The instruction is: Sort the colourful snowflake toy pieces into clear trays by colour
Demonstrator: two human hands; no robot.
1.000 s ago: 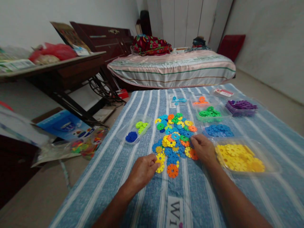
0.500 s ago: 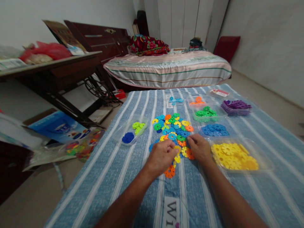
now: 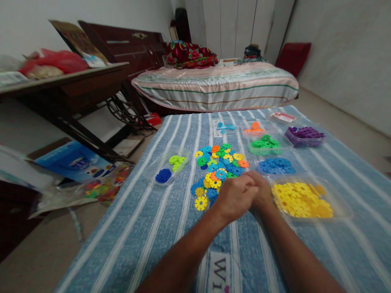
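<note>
My left hand (image 3: pixel 236 196) is closed, its fingers meeting my right hand (image 3: pixel 259 189) at the near right edge of a mixed pile of notched plastic discs (image 3: pixel 224 162). Fingers of the right hand are curled too and partly covered by the left. Whatever lies between them is hidden. The pile mixes blue, yellow, green and orange pieces. A yellow disc (image 3: pixel 200 203) rests at its near left corner. Just right of my hands stands a clear tray of yellow discs (image 3: pixel 301 199).
Beyond the yellow tray are containers of blue discs (image 3: pixel 276 166), green discs (image 3: pixel 265 142), orange pieces (image 3: pixel 254 127) and purple pieces (image 3: pixel 305 135). On the left, a clear tray (image 3: pixel 148 171) holds dark blue and lime discs. Striped cloth (image 3: pixel 171 252) covers the table.
My left hand has moved right, up against my right hand. Orange discs near the hands no longer show, and yellow discs at the pile's near left are uncovered.
</note>
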